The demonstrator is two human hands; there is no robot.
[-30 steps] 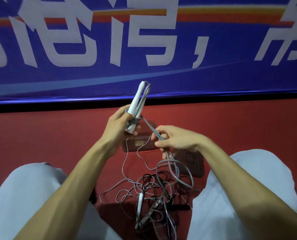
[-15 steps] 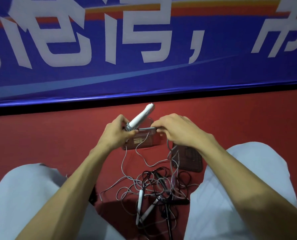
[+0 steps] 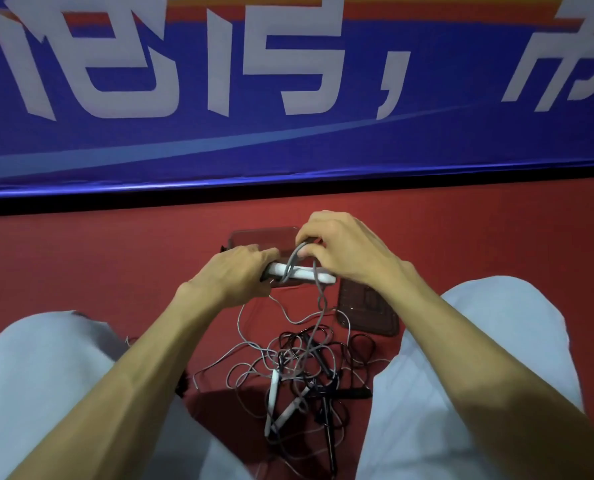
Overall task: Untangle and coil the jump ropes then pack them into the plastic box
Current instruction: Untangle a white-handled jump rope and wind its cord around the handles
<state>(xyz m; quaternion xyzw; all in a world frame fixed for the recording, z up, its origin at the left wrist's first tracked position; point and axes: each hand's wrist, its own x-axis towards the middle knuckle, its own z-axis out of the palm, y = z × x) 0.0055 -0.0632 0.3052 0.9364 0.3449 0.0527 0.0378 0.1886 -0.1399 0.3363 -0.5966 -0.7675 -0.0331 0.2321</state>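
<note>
Above red matting, left hand [image 3: 235, 271] grips smooth white handles [image 3: 302, 274]; right hand [image 3: 340, 251] pinches thin grey cord [image 3: 293, 259].

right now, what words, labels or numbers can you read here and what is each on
",": a white comma on the blue banner, the only mark that reads whole.
Large white Chinese characters on the banner: cut off by the picture's top edge, not surely readable.
Plastic box and white handle: no text that I can make out.
</note>
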